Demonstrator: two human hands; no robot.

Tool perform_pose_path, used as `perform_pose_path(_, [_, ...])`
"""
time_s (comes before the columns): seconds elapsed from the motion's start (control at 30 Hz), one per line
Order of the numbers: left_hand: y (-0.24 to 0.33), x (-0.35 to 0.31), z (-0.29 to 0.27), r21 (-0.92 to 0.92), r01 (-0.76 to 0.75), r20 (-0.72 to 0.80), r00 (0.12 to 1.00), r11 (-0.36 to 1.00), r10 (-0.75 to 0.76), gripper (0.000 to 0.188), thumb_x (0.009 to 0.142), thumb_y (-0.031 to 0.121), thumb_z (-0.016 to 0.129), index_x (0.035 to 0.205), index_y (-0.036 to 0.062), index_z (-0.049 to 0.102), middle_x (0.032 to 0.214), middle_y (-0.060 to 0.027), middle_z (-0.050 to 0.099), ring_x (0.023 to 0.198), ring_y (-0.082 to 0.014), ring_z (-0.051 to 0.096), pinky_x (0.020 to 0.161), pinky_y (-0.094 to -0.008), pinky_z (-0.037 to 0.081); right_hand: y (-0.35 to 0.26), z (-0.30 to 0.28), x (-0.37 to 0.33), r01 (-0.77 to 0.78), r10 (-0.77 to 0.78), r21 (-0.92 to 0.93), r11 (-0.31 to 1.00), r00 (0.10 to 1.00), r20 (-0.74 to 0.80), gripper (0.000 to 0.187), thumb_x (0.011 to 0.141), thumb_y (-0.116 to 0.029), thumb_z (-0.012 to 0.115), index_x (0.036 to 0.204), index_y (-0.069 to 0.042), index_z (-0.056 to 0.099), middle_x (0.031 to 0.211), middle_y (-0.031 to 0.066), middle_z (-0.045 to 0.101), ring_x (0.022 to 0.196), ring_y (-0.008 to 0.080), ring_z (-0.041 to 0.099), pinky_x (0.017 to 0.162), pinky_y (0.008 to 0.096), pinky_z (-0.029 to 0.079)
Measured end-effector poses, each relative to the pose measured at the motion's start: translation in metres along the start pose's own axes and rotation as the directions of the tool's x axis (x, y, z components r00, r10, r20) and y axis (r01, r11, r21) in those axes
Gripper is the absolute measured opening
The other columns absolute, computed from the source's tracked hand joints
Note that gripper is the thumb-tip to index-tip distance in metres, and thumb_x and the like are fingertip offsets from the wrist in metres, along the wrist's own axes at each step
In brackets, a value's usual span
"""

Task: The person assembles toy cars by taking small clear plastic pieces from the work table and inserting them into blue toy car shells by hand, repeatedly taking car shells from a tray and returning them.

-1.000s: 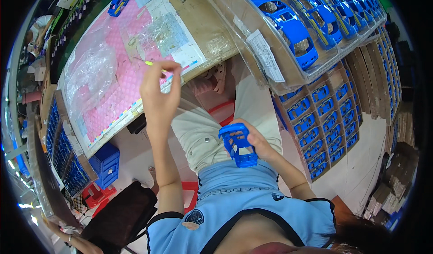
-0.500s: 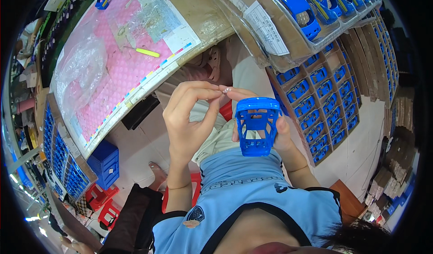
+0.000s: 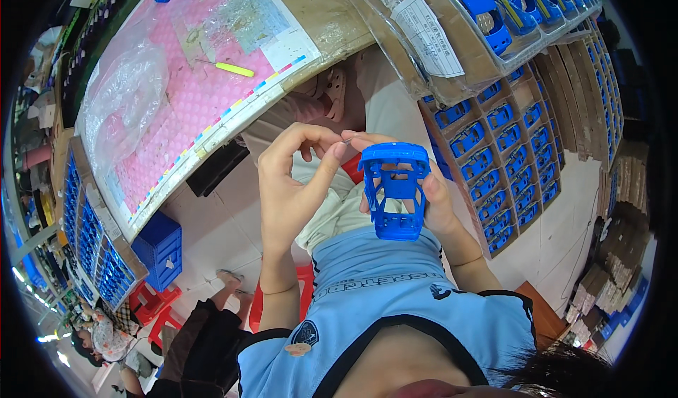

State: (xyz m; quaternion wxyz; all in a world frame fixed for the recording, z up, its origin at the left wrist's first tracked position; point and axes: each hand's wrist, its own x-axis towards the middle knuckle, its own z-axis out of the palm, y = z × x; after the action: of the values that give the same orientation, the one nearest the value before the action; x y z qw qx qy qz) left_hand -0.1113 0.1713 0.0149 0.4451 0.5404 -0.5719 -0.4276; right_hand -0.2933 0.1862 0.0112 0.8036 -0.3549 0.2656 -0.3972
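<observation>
My right hand [image 3: 441, 207] holds a blue toy car body shell [image 3: 397, 230], with window openings that show through it. The shell is tipped so its hollow frame shows, in front of my lap. My left hand [image 3: 291, 186] is pinched, thumb against fingertips, right by the tips of my right hand's fingers. Between those fingertips is a tiny thin piece [image 3: 346, 141], too small to name. The shell hides part of my right hand.
On the pink-covered table [image 3: 191, 108] lie a yellow-handled tool [image 3: 234, 69] and clear plastic film [image 3: 127, 94]. Trays of blue car shells [image 3: 487, 161] stand at right, beneath a carton [image 3: 402, 38]. A blue crate [image 3: 159, 252] and red stools [image 3: 152, 305] are at left.
The car shell has shifted slightly left and up and turned a little. My left thumb has straightened against the fingertips. Another person has come into view at the lower left.
</observation>
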Motion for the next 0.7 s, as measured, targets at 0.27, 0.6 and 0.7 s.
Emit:
perform_pose_path(0.27, [-0.002,0.002,0.002,0.143,-0.039,0.015,0.999,0.989,0.037,0.005,0.075,0.004,0.061,0.080,0.0020,0.060,0.072,-0.0038,0.060,0.067,-0.0124,0.053,0.060,-0.0255,0.037,0.006,-0.002,-0.003,-0.048,0.047,-0.002,0.999,0.995,-0.084,0.074,0.086,-0.057,0.044,0.127,0.005,0.040,0.101,0.0127,0.058,0.082,0.0167,0.060,0.074,0.0271,0.051])
perform_pose_path(0.6, [0.004,-0.002,0.006,0.268,-0.092,-0.111,0.986,0.959,0.125,0.010,0.072,0.000,0.062,0.080,0.0023,0.058,0.074,-0.0055,0.056,0.067,-0.0148,0.051,0.057,-0.0261,0.036,0.008,0.004,-0.001,-0.153,0.163,0.063,0.986,0.964,-0.212,0.073,0.090,-0.060,0.029,0.128,0.001,0.039,0.107,0.0147,0.059,0.075,0.0205,0.063,0.068,0.0300,0.052])
perform_pose_path(0.7, [0.013,-0.007,0.013,0.290,-0.182,-0.181,0.954,0.939,0.241,0.014,0.068,-0.003,0.064,0.079,0.0034,0.058,0.075,-0.0063,0.057,0.066,-0.0171,0.054,0.059,-0.0275,0.039,0.009,-0.003,-0.002,-0.145,0.168,0.143,0.979,0.972,-0.163,0.064,0.092,-0.053,0.034,0.122,0.003,0.043,0.114,0.0139,0.056,0.079,0.0190,0.063,0.068,0.0279,0.053])
